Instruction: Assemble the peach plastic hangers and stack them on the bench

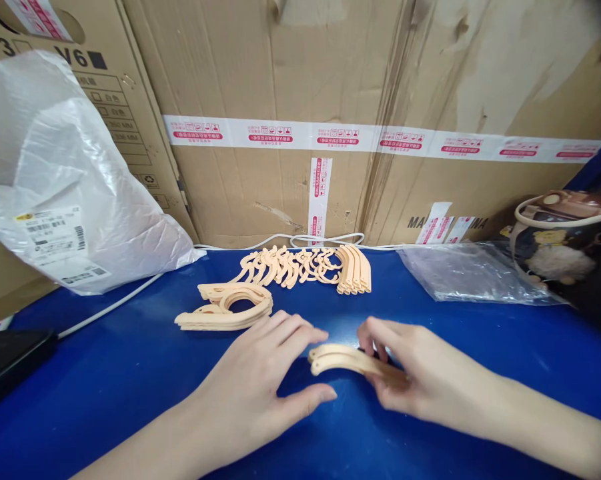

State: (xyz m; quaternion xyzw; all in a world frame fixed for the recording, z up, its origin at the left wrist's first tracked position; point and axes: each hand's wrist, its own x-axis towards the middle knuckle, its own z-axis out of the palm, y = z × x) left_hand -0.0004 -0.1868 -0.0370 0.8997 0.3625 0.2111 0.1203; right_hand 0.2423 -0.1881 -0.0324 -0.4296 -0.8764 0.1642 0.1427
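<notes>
The right hand (405,370) hides one end of the curved beige pieces (341,361)

You read "V3" and "V6" on the left box (115,90), "MA" and "NA" on the back box (260,180); print on the tape (305,137) is too small.

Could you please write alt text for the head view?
A right hand holds curved beige pieces over a blue table, with the left hand open beside them. Beyond, more beige pieces lie in a stack and a row, before upright cardboard.
</notes>
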